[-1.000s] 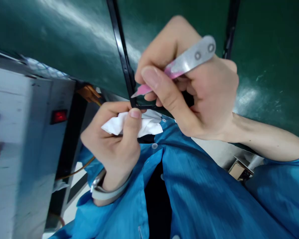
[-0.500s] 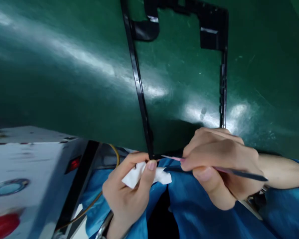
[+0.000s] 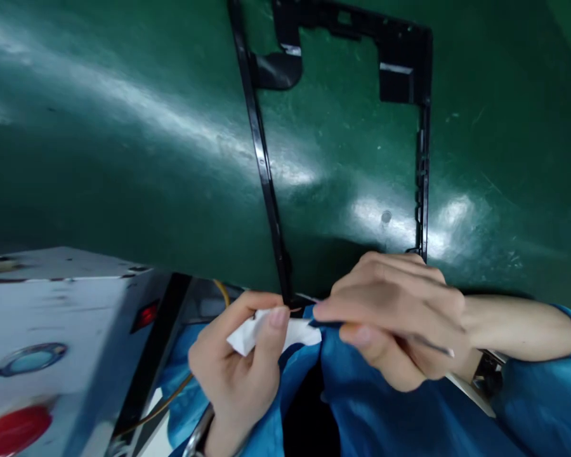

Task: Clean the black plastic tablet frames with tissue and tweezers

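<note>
A black plastic frame (image 3: 266, 181) lies on the green tabletop, its near end reaching over the edge towards me. My left hand (image 3: 245, 355) pinches the frame's near left corner between thumb and fingers. A crumpled white cloth or tissue (image 3: 304, 331) is also tucked in that hand, under the thumb. Just right of the corner, my right hand (image 3: 394, 317) is closed around a slim, blade-like tool (image 3: 431, 344). The tool's thin tip is close to the frame corner; whether it touches cannot be made out. The right hand covers the frame's near right part.
At lower left stands a pale machine housing (image 3: 76, 317) with a red button (image 3: 16, 431), a round metal-ringed fitting (image 3: 31, 360) and a red switch (image 3: 145, 316). A yellow cable (image 3: 171, 397) hangs beside it. The green tabletop (image 3: 124, 190) has glossy reflections.
My right hand has moved left, bringing the tool's tip closer to my left hand at the corner. The tool's back end has turned. The view has shifted slightly.
</note>
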